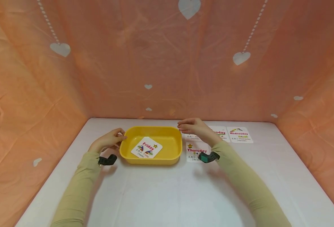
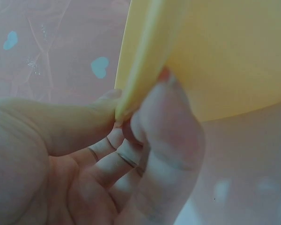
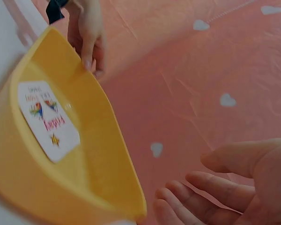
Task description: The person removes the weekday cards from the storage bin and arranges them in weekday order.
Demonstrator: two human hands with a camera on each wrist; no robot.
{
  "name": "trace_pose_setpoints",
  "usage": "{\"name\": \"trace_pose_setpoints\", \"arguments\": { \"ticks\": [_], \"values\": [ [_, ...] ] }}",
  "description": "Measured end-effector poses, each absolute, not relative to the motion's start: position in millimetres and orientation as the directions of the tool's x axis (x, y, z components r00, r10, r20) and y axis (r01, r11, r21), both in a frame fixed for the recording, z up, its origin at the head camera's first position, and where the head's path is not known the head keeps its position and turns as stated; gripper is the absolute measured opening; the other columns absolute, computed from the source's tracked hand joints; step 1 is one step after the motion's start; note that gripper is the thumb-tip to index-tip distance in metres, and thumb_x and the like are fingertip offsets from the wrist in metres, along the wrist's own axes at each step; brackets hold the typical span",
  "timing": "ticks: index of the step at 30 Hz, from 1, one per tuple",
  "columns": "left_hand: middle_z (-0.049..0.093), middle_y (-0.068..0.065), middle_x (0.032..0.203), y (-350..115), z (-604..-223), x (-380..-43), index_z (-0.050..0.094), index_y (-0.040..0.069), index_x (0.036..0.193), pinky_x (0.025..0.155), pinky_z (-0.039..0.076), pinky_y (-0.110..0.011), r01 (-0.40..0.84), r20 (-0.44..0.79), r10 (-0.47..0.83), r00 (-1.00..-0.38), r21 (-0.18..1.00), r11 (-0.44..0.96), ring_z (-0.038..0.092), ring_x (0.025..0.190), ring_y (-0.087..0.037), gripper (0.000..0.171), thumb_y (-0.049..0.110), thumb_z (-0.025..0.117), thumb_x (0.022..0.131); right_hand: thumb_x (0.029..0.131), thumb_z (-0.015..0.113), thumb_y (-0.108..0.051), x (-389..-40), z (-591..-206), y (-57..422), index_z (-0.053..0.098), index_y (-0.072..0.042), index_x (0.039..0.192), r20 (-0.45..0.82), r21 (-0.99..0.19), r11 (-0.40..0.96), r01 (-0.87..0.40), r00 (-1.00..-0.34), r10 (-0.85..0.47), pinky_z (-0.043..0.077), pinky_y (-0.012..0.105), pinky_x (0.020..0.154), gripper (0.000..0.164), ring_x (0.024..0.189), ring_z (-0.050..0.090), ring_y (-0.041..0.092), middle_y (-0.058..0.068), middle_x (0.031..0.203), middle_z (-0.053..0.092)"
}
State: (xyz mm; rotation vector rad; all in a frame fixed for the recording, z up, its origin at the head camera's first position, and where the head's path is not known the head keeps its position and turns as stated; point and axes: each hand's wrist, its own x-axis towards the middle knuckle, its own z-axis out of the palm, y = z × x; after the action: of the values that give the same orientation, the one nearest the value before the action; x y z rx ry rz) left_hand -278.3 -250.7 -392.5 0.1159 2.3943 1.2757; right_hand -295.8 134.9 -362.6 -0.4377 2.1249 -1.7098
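A yellow plastic tray (image 1: 167,161) sits on the white table, with a white Friday card (image 1: 146,147) lying in its left part. My left hand (image 1: 109,140) pinches the tray's left rim between thumb and fingers; the left wrist view shows that rim (image 2: 143,61) close up. By the tray's right back corner my right hand (image 1: 196,128) hovers above the table. Its fingers (image 3: 215,187) are spread and slightly bent, holding nothing, apart from the tray in the right wrist view. Beneath the right arm lies a Thursday card (image 1: 193,151), partly covered by the wrist strap.
Right of the tray, a Wednesday card (image 1: 239,135) lies beside another card ending in "esday" (image 1: 220,133), partly hidden by the right hand. One more card (image 1: 192,137) shows only its lower edge. An orange cloth with white hearts (image 1: 167,63) walls the table's back and sides.
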Motion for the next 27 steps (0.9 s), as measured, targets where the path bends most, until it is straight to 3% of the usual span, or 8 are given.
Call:
{"name": "trace_pose_setpoints", "arguments": {
  "ticks": [14,27],
  "values": [
    [0.054,-0.014,0.089,-251.6,-392.9,-278.5,0.041,0.001,0.114,0.062,0.053,-0.032,-0.124,-0.322,0.275,-0.906,0.823,0.553,0.057,0.073,-0.022,0.022,0.018,0.048,0.101,0.096,0.058,-0.013,-305.7,-369.3,82.7,0.052,0.009,0.129,-0.175,-0.961,0.274,0.026,-0.826,-0.536,0.043,0.043,0.097,0.041,0.117,0.053,0.04,0.022,0.129,0.055],
    [0.054,-0.014,0.09,-251.7,-393.4,-278.7,0.041,0.002,0.115,0.062,0.052,-0.031,-0.133,-0.331,0.272,-0.904,0.82,0.557,0.057,0.074,-0.022,0.024,0.019,0.049,0.101,0.094,0.058,-0.013,-314.4,-374.9,63.4,0.056,0.011,0.122,-0.305,-0.908,0.409,0.096,-0.82,-0.484,0.044,0.045,0.095,0.038,0.109,0.057,0.04,0.027,0.117,0.06]
  ]
}}
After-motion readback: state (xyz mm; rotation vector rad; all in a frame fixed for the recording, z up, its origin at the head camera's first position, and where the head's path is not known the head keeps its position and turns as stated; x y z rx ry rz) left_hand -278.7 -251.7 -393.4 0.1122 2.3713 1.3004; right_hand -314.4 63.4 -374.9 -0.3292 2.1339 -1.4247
